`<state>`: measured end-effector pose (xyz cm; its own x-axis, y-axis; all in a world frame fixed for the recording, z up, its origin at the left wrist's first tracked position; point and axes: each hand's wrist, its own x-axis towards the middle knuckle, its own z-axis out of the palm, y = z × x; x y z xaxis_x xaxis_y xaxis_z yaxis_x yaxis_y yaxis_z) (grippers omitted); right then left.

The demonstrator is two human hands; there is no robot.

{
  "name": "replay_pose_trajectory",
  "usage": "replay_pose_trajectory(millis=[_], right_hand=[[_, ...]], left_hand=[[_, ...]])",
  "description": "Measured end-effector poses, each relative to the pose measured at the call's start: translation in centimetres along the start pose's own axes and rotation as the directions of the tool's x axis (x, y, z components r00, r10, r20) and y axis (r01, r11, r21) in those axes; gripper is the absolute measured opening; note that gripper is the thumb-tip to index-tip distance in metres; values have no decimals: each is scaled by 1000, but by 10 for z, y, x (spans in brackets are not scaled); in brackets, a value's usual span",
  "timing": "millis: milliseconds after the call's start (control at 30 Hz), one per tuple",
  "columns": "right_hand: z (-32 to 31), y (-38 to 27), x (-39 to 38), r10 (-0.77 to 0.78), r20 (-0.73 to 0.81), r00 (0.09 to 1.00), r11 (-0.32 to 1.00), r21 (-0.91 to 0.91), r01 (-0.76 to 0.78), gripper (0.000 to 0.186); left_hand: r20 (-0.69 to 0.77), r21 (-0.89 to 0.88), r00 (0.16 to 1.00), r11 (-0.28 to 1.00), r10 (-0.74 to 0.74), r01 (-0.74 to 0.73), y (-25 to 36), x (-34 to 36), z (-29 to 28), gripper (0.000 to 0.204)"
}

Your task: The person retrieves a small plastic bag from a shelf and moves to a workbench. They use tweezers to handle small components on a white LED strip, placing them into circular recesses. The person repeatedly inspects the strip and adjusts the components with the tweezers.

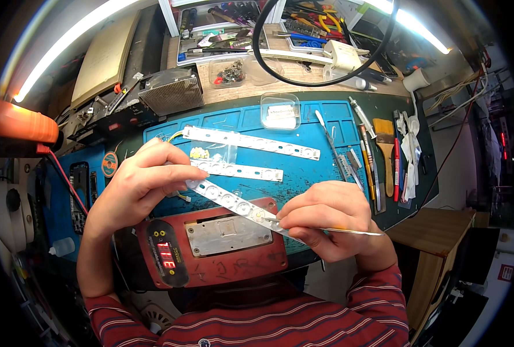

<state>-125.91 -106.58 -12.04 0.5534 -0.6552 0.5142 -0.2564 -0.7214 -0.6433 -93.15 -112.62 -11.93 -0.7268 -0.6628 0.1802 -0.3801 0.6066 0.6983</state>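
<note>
My left hand [147, 176] pinches the upper left end of a white LED strip [225, 199], which slants down to the right above a red heating plate [237, 269]. Round lenses sit along the strip; near its lower right part a bare yellowish spot shows. A slim metal tool [352, 232] is gripped in my right hand [329, 220], its tip touching or just over the strip beside that spot. The strip's lower right end is partly hidden by my right fingers. Two more LED strips [286, 149] [263, 173] lie on the blue mat, with a small clear bag [219, 152] of yellow-white chips between them.
Behind the strips stands a clear plastic box [280, 113]. Tweezers [329, 141], a brush [386, 150] and pens lie at the right. An orange tool [26, 124] juts in at the left. A black cable [257, 52] loops overhead before trays of tools.
</note>
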Motion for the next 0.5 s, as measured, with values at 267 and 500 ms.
replay_pose_trajectory(millis=[267, 500], right_hand=[[-5, -7, 4, 46, 47, 998, 999, 20, -47, 14], [-1, 0, 1, -10, 4, 1000, 1000, 1, 10, 10]], left_hand=[[-7, 26, 1000, 999, 19, -18, 0, 0, 0, 38], [-14, 28, 1000, 1000, 10, -10, 0, 0, 1, 38]])
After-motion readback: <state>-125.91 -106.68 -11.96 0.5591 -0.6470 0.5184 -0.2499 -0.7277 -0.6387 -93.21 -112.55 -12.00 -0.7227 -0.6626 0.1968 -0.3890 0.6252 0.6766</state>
